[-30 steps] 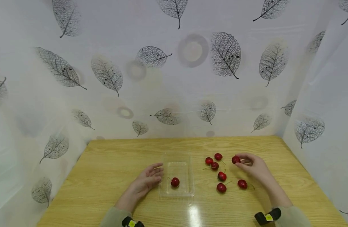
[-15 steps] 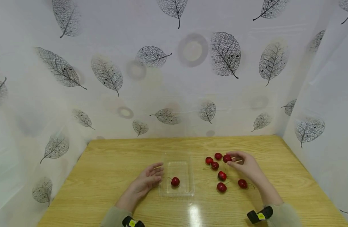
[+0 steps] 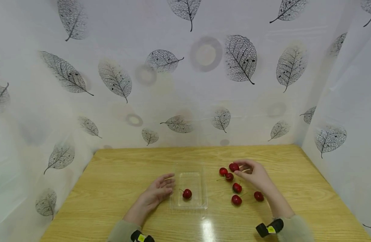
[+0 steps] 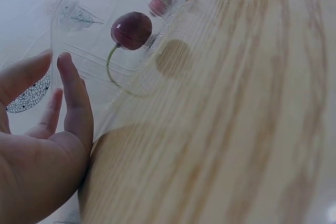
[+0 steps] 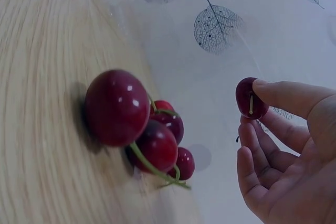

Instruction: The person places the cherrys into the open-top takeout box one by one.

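Observation:
Between the thumb and fingertips of my right hand (image 3: 254,174) a dark red cherry (image 5: 251,99) is pinched, its short stem facing the right wrist camera. It is held off the table, above a loose group of cherries (image 3: 236,200) on the wood. A clear plastic box (image 3: 203,188) stands left of that group, with a single stemmed cherry (image 3: 187,194) inside. Along the box's left side lies my left hand (image 3: 156,193), fingers loosely extended. In the left wrist view its fingertips (image 4: 65,61) are at the box's edge; whether they press on it is unclear.
The wooden table (image 3: 127,161) meets a pale leaf-printed sheet (image 3: 197,84) at the back and sides. One cherry (image 3: 258,196) lies apart, beneath the right forearm. Light glares on the table in front of the box.
The right hand has moved left with its cherry, from the right of the group to over its back part. The left hand and the box have stayed in place.

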The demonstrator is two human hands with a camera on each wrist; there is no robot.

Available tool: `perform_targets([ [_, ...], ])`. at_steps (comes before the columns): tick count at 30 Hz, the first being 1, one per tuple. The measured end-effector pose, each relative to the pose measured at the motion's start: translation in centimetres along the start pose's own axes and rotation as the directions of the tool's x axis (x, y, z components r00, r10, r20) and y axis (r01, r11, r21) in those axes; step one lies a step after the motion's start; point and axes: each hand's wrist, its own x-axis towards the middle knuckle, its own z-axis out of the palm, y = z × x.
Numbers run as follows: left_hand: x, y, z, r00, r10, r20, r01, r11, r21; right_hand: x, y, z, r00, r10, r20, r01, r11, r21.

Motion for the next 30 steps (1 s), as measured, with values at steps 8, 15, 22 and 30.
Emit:
perform_targets([
  [8,0.0,0.1,0.0,1.000,0.010,0.009,-0.010,1.000,-0.019,0.4,-1.3,1.1,0.999,-0.036,0.012,0.035,0.999,0.036],
  [15,-0.1,0.0,-0.1,1.000,0.002,0.010,-0.002,1.000,-0.019,0.6,-2.2,2.1,0.999,-0.035,0.019,0.033,0.996,0.084],
  [22,-0.1,0.1,0.0,1.000,0.006,0.013,-0.005,1.000,-0.016,0.9,-3.2,3.0,0.999,0.003,0.043,-0.008,0.994,0.105],
  [30,-0.1,0.0,-0.1,1.000,0.010,0.024,-0.009,1.000,-0.008,1.1,-4.2,4.2,0.996,-0.059,0.069,0.050,0.991,0.124],
])
